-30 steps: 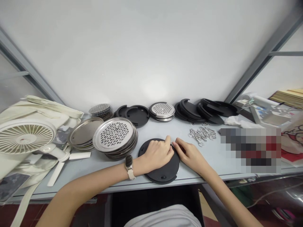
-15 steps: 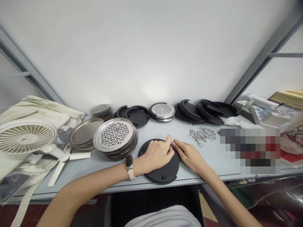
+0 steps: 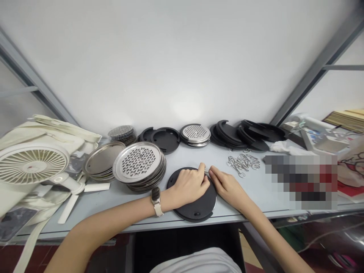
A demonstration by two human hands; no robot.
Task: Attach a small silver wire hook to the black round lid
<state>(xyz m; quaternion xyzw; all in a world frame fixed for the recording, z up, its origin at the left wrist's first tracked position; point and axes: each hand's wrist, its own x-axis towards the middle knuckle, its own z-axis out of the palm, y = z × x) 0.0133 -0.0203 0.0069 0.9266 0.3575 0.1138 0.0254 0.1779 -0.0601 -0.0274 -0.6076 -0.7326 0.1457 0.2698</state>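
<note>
Only small change since the earlier frame: R hand (image 3: 230, 188) has slid a bit to the right, and the whole view sits a little different too. From my remote seat I see L hand (image 3: 187, 185) lying w/ its palm on a round black disc (image 3: 197, 208), which lies flat on the light grey table (image 3: 256, 195), approx. under both hands. L fingertips (image 3: 202, 166) are curled at the upper right rim of the disc, and R fingertips (image 3: 211, 171) come close to them from the right side, just beside the same rim. Between them shows a thin metal bit (image 3: 206, 172), maybe a wire clip, but it is too small for me to be sure. Fingers are not released and not tightly clenched; I cannot tell if they really grasp this bit. Just right of the hands lies a loose pile of metal wire clips (image 3: 243, 163), not touched. Left of the disc stands a stack of perforated steel plates (image 3: 138, 163), and next to it a second steel stack (image 3: 102, 159). Along the back are more black discs (image 3: 166, 139) w/ cut-outs. Far left there is a cream fan (image 3: 31, 165) on a canvas bag (image 3: 42, 132).
</note>
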